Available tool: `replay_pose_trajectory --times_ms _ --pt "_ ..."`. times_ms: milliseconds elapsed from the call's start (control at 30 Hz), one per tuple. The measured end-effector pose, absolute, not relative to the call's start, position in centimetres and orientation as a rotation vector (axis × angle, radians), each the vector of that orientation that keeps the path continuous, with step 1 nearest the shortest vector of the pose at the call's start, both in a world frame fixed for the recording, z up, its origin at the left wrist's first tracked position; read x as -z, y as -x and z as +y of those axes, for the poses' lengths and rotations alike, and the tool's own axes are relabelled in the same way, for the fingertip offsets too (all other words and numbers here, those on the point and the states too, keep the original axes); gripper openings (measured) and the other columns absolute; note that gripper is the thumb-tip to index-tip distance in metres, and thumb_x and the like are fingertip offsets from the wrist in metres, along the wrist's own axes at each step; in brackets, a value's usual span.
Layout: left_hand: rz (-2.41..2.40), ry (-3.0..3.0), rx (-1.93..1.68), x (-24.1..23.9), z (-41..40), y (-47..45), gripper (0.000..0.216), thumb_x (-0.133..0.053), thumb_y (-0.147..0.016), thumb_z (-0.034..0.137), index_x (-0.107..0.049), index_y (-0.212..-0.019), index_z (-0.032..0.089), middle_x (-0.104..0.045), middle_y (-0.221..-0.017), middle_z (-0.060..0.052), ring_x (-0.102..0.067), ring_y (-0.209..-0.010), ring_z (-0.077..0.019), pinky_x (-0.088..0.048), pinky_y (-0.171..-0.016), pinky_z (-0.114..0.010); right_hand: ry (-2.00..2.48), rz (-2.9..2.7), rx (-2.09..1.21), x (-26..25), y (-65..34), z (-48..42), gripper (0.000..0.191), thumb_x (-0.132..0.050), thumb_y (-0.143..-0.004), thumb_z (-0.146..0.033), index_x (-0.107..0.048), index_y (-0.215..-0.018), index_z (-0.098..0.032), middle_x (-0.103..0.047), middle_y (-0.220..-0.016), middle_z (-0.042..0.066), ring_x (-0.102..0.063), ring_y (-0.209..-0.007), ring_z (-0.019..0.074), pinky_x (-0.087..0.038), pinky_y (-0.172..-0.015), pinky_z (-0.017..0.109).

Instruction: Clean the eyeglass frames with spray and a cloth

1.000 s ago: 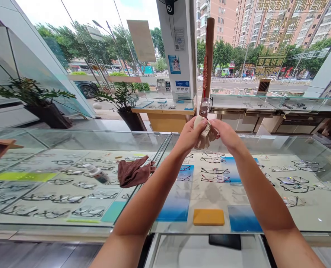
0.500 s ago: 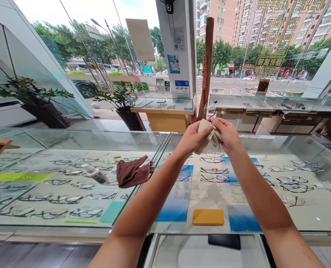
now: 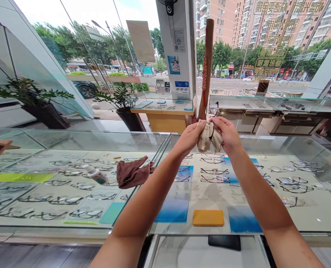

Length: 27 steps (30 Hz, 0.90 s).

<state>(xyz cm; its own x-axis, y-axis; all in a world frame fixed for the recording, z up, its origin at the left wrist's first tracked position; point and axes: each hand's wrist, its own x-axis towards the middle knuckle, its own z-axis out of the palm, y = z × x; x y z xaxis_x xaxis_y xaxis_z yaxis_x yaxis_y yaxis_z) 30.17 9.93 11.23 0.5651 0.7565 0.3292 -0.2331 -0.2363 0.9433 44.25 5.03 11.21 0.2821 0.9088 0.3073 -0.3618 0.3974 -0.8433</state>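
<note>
Over the glass counter, my left hand (image 3: 191, 137) pinches a beige cloth (image 3: 203, 140) with a lacy edge. My right hand (image 3: 227, 134) is closed beside it, fingertips on a pair of eyeglasses (image 3: 216, 108). One lens with a dark rim part sticks up above the fingers, and a dark temple arm hangs down in front of the cloth. The cloth also reaches below the right fingers. The rest of the frame is hidden by the cloth and fingers.
On the glass counter lie a brown cloth (image 3: 132, 172), a white spray bottle (image 3: 95, 174) on its side and a yellow case (image 3: 208, 217). Rows of eyeglasses (image 3: 214, 171) show under the glass. A black phone-like object (image 3: 224, 242) lies near the front.
My left hand has moved slightly left and its grip on the cloth has shifted. The eyeglasses have turned, so the lens looks narrower and the temple arm now shows against the cloth.
</note>
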Motion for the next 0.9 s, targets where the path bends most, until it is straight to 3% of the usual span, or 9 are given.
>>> replay_pose_trajectory --times_ms 233,500,600,733,900 --pt "0.533 -1.468 -1.013 -12.1 11.8 -28.2 0.056 -0.075 -0.084 0.071 -0.075 -0.087 0.015 -0.076 -0.078 -0.006 -0.072 -0.079 -0.0187 -0.056 -0.072 -0.027 0.829 -1.068 -0.832 -12.0 -46.6 4.3 0.028 -0.086 -0.067 -0.049 -0.077 -0.076 -0.025 -0.069 -0.082 -0.001 -0.047 -0.072 0.0125 -0.038 -0.067 0.030" --pt "0.480 -1.483 -1.030 -13.0 11.7 -27.3 0.059 -0.068 -0.089 0.072 -0.077 -0.095 0.014 -0.081 -0.091 -0.011 -0.076 -0.103 -0.0246 -0.060 -0.091 -0.034 0.908 -1.346 -0.799 -11.9 -46.3 4.0 0.026 -0.084 -0.073 -0.050 -0.076 -0.074 -0.025 -0.071 -0.082 0.001 -0.058 -0.086 0.0175 -0.045 -0.088 0.036" --pt "0.472 -1.523 -0.975 -13.0 11.6 -27.3 0.062 -0.065 -0.089 0.074 -0.077 -0.097 0.014 -0.080 -0.092 -0.010 -0.075 -0.098 -0.0233 -0.059 -0.088 -0.033 0.918 -1.405 -0.789 -11.5 -45.9 4.3 0.028 -0.084 -0.073 -0.051 -0.077 -0.074 -0.024 -0.070 -0.086 0.001 -0.059 -0.088 0.0179 -0.045 -0.092 0.038" --pt "0.436 -1.564 -0.930 -12.7 11.8 -27.3 0.063 -0.073 -0.081 0.078 -0.074 -0.085 0.015 -0.075 -0.077 -0.006 -0.068 -0.074 -0.0172 -0.054 -0.070 -0.028 0.901 -1.437 -0.838 -11.3 -45.7 4.4 0.025 -0.083 -0.075 -0.049 -0.078 -0.074 -0.024 -0.070 -0.087 0.002 -0.059 -0.088 0.0178 -0.045 -0.094 0.039" --pt "0.375 -1.570 -0.906 -12.9 11.8 -27.0 0.054 -0.087 -0.074 0.066 -0.072 -0.082 0.015 -0.068 -0.071 -0.002 -0.060 -0.064 -0.0125 -0.047 -0.063 -0.025 0.867 -1.425 -0.891 -11.3 -45.7 4.3 0.024 -0.080 -0.076 -0.046 -0.075 -0.070 -0.023 -0.067 -0.081 0.001 -0.055 -0.085 0.0171 -0.042 -0.092 0.037"
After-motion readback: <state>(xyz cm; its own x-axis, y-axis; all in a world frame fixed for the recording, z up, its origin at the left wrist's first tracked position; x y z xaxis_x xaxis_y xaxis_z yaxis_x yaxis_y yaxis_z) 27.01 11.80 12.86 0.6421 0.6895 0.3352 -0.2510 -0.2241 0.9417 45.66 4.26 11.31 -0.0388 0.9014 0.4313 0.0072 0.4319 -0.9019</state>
